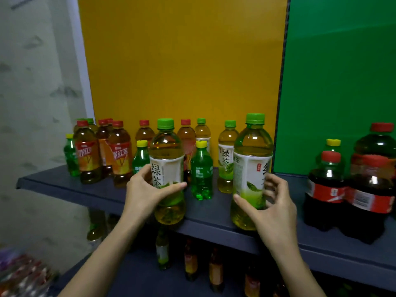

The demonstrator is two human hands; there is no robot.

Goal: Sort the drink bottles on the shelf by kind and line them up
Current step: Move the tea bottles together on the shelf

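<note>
the left hand (145, 190) is clamped round a green tea bottle (166, 166) at the front edge of the shelf (85, 185), thumb across the label. i cannot tell if its base touches the shelf. the right hand (273, 203) curls round a second green tea bottle (252, 163) by the same edge, thumb in front, fingers behind. holding the two side by side likely begins a green tea row. farther back, small green soda bottles (201, 176), a third green tea bottle (227, 159) and iced red tea bottles (121, 157) stand mixed. cola bottles (327, 185) cluster toward the right end.
</note>
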